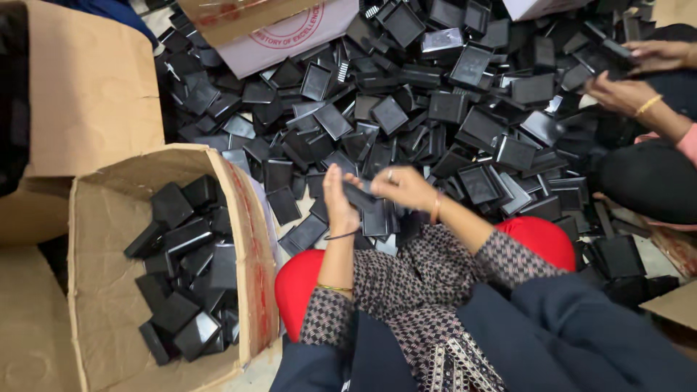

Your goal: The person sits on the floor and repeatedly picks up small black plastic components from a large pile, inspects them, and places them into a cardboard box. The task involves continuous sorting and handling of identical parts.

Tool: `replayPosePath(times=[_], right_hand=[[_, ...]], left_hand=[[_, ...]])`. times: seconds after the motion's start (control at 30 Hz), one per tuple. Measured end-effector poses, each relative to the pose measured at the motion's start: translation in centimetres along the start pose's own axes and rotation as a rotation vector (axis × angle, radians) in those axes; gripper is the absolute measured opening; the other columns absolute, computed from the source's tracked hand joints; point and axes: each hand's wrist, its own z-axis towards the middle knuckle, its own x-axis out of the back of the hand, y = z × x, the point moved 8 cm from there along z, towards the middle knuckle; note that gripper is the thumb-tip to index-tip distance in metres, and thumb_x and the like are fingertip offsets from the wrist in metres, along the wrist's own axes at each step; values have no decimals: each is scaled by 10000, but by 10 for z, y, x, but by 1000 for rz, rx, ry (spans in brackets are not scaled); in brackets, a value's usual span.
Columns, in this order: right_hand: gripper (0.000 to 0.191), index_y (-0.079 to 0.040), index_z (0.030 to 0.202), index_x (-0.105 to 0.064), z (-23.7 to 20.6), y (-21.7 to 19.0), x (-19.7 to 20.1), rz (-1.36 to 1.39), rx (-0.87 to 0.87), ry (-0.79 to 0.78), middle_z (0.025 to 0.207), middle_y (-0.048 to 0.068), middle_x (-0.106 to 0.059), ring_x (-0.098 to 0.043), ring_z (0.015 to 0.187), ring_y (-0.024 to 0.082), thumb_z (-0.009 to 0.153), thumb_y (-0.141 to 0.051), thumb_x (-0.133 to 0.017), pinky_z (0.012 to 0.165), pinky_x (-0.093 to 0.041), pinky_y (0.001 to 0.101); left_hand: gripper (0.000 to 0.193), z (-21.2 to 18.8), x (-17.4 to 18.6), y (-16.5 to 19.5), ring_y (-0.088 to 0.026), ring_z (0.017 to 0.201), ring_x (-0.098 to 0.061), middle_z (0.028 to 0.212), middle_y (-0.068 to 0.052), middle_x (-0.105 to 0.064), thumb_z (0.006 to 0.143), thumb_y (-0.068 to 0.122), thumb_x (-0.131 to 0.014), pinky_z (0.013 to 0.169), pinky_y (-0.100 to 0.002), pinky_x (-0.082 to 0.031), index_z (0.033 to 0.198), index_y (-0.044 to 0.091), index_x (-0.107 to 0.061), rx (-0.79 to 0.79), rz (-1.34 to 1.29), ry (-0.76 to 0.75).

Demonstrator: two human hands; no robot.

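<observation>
Holding one black piece (361, 196) in my left hand (339, 203) and right hand (403, 187); box (98, 218) part full, big pile (435, 109) left.

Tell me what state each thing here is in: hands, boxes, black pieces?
left hand: closed on black piece
right hand: gripping the same piece
cardboard box: open, partly filled with black pieces
heap of black pieces: loose, jumbled on the floor
co-worker's hands: handling pieces
</observation>
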Motion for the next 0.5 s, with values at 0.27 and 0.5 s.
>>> replayPosePath(times=[0.27, 0.5], right_hand=[[598, -79, 1131, -702, 119, 36, 73, -1124, -194, 304, 1091, 232, -598, -561, 1036, 427, 672, -426, -865, 843, -449, 523], [553, -93, 1211, -700, 82, 26, 54, -988, -68, 444, 1140, 165, -658, -605, 1105, 354, 740, -354, -829, 929, -429, 520]], left_hand=[[771, 20, 34, 4, -260, 951, -666, 1130, -141, -681, 974, 711, -506, 847, -403, -562, 1342, 39, -588, 266, -112, 95], [891, 30, 35, -12, -251, 1004, -698, 1200, -148, -710, 905, 775, -404, 876, -383, -562, 1365, 32, -574, 278, -85, 140]])
